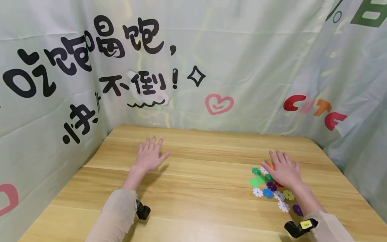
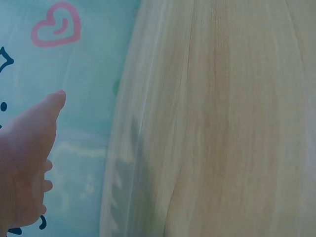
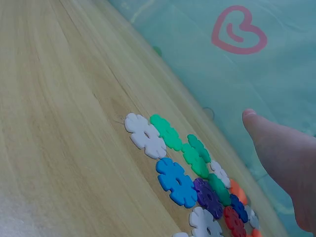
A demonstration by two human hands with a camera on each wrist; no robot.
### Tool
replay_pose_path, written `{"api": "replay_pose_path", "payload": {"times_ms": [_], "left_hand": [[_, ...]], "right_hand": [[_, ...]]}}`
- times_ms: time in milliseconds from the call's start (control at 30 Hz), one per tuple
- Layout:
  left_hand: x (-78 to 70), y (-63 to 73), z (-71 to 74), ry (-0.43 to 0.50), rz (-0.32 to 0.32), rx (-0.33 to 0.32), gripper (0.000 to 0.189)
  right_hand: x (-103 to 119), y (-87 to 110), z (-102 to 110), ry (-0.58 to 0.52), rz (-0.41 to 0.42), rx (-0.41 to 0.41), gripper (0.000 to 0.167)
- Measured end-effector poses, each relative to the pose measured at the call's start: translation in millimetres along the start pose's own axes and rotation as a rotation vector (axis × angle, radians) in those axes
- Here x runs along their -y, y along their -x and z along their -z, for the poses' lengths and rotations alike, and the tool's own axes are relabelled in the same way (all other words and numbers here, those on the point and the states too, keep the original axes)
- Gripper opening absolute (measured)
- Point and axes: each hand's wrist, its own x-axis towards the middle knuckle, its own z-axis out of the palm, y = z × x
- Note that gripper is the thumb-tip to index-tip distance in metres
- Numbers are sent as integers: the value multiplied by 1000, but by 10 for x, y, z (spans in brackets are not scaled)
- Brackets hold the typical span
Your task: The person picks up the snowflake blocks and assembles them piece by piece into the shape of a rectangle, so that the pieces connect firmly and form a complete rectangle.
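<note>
My left hand is held over the left part of the wooden table with its fingers spread and nothing in them. In the left wrist view its thumb points forward, and a shadow of the fingers falls on the wood. The right hand is spread above a loose cluster of flower-shaped plastic discs and hides some of them. Among these are a blue disc, a white disc, a dark purple disc and a red disc. A yellow-green disc lies near the right wrist.
The wooden table runs back to a pale printed curtain that encloses it behind and on both sides. A black wrist camera is on the left sleeve, and another black camera is on the right.
</note>
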Motion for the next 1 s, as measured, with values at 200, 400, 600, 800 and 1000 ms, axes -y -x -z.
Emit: {"api": "replay_pose_path", "payload": {"times_ms": [200, 400, 600, 800, 1000], "left_hand": [[-37, -34, -21, -5, -10, 4, 76], [-166, -69, -56, 39, -21, 15, 78], [-493, -104, -107, 127, -85, -29, 76], [-947, -85, -179, 304, -171, -57, 64], [-1359, -41, -303, 538, -203, -11, 48]], "right_hand": [[-51, 16, 19, -38, -7, -16, 79], [-148, 92, 55, -138, -4, -78, 76], [-317, 278, 142, -388, -90, -68, 76], [-485, 460, 217, -524, -222, -23, 77], [-693, 585, 214, -511, -248, -41, 70]]}}
